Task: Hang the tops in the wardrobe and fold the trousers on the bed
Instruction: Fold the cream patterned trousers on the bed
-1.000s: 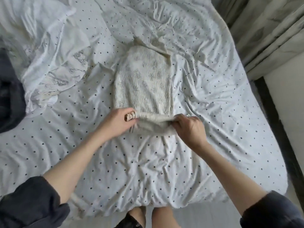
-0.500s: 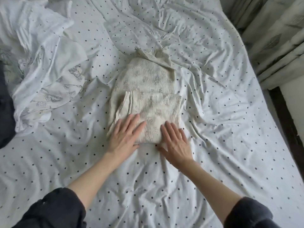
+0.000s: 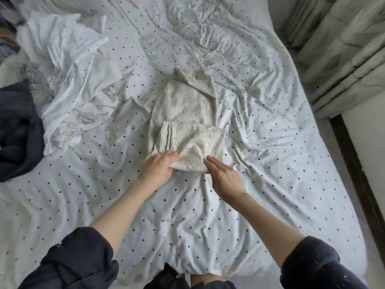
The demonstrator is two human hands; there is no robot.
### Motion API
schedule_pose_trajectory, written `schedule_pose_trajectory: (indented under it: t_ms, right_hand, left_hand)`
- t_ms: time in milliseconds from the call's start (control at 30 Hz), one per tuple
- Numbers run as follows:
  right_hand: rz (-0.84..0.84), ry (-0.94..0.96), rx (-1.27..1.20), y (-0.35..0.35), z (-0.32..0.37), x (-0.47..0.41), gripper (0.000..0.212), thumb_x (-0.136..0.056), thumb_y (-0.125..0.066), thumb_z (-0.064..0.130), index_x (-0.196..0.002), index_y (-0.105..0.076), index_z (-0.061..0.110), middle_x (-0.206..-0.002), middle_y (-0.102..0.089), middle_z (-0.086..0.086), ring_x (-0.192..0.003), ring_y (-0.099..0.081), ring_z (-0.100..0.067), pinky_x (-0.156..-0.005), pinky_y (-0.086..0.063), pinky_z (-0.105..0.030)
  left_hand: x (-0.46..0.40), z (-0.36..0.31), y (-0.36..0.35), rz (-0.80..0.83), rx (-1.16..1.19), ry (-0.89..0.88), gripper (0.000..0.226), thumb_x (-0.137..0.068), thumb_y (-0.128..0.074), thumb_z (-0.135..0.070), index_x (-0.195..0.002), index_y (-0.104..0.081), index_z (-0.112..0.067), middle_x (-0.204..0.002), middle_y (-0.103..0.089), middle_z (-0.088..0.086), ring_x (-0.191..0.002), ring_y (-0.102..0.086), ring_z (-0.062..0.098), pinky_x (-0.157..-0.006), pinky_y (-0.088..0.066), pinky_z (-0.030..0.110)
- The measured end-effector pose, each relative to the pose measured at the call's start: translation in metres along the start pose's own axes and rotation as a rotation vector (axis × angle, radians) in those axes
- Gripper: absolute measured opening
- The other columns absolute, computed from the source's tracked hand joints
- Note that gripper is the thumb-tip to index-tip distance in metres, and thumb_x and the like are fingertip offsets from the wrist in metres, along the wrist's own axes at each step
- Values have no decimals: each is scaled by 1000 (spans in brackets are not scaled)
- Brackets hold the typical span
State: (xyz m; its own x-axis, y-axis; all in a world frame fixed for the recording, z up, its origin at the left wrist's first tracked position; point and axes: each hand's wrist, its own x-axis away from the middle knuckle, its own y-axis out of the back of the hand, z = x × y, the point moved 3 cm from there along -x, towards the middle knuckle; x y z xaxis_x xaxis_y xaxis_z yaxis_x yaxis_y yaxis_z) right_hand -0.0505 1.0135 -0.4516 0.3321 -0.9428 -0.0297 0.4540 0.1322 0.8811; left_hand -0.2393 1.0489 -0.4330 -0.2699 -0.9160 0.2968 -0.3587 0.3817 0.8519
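Lying in the middle of the frame on the bed (image 3: 260, 184), the cream trousers (image 3: 187, 122) are already folded once: the lower part is doubled up over the rest, so a squarish top layer sits over a longer layer beneath. Their fabric is pale, off-white with a faint textured weave and a scattered grey floral or bow-like print. At the far end, toward the upper centre, a gathered elastic waistband shows, with one plain corner turned over beside it. The folded layer's left edge shows several stacked hems.

Both hands meet the near edge of the fold. The left hand (image 3: 157, 170) has its fingers curled over the lower left corner of the cloth, pinching it between thumb and fingers. The right hand (image 3: 224, 176) lies with fingers straight and together, edge-on against the lower right corner, touching the cloth without gripping it. Dark sleeves are pushed up on both forearms.

A white bed sheet with small dark dots, heavily creased, lies under the trousers. In the upper left of the frame lies a rumpled heap of white garments (image 3: 70, 76), one with a grey line-drawn print near its edge. A dark garment (image 3: 16, 130) is bunched at the left edge, beside that heap. Pale patterned curtains (image 3: 343, 49) hang in the upper right, above a dark strip of floor trim.
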Motion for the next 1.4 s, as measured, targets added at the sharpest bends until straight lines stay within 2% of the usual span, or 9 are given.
schedule_pose_trajectory:
  t_ms: [167, 300, 400, 533, 633, 767, 1000, 1167, 1400]
  right_hand:
    - [152, 20, 32, 15, 29, 56, 24, -90, -58, 4, -112, -66, 6, -108, -69, -8, -92, -68, -28, -66, -58, -37]
    - [592, -21, 50, 18, 38, 106, 29, -102, -37, 22, -115, -60, 12, -107, -68, -5, -88, -64, -24, -72, -50, -32]
    - [762, -74, 2, 28, 42, 113, 26, -101, -38, 21, -107, -61, 9, -97, -67, -11, -80, -58, -23, -70, -45, -30]
    - [692, -98, -8, 53, 42, 75, 25, -99, -44, 21, -105, -64, 7, -98, -67, -12, -85, -59, -23, -71, -41, -29]
    - [506, -86, 49, 72, 38, 30, 24, -100, -44, 22, -104, -65, 10, -86, -64, -6, -77, -58, -20, -78, -51, -33]
    - [247, -116, 139, 75, 25, -21, 47, -98, -45, 24, -143, -35, 17, -144, -43, -8, -132, -39, -25, -113, -28, -43]
    - [460, -113, 176, -4, 16, 11, 68, -96, -49, 31, -150, -10, 21, -159, -7, -4, -146, -6, -22, -117, -6, -35]
    - [473, -133, 190, -43, -2, 22, 86, -91, -56, 40, -151, 0, 16, -159, 6, -7, -146, 4, -24, -118, -5, -36]
    - [41, -197, 104, -29, -10, -61, 53, -93, -44, 50, -135, -44, 17, -144, -40, -5, -134, -35, -23, -109, -23, -43]
  left_hand:
    - [55, -12, -3, 318, -76, 55, 41, -89, -47, 4, -121, -63, -17, -109, -66, 3, -98, -62, 21, -90, -49, 32]
    - [103, -29, -13, 665, -122, 57, 28, -89, -49, -7, -65, -53, -21, -65, -47, -6, -58, -44, 7, -55, -37, 19]
    - [117, -34, -17, 792, -82, 59, 34, -90, -50, -13, -58, -41, -19, -57, -40, -5, -47, -34, 8, -48, -30, 20]
    - [89, -37, 9, 628, -148, 74, 25, -88, -54, -9, -66, -48, -20, -73, -52, 0, -63, -46, 14, -59, -37, 27]
    - [55, -38, 42, 198, -222, 86, 28, -90, -54, -10, -114, -62, -23, -111, -62, 4, -93, -59, 21, -80, -43, 31]
    - [38, -36, 55, -322, -218, 84, 48, -87, -52, 1, -133, -48, -15, -132, -50, 5, -121, -44, 24, -99, -36, 37]
    - [53, -15, -34, 82, -331, 16, 65, -92, -43, -2, -149, -19, -22, -158, -4, 7, -146, -3, 24, -119, -9, 42]
    - [34, 13, -59, 88, -506, 1, 81, -95, -48, -25, -148, 12, -29, -154, 24, 6, -143, 20, 28, -115, 12, 48]
    - [28, 21, -69, 6, -372, -89, 76, -79, -55, -1, -147, -29, -22, -155, -20, 12, -143, -15, 35, -115, -16, 54]
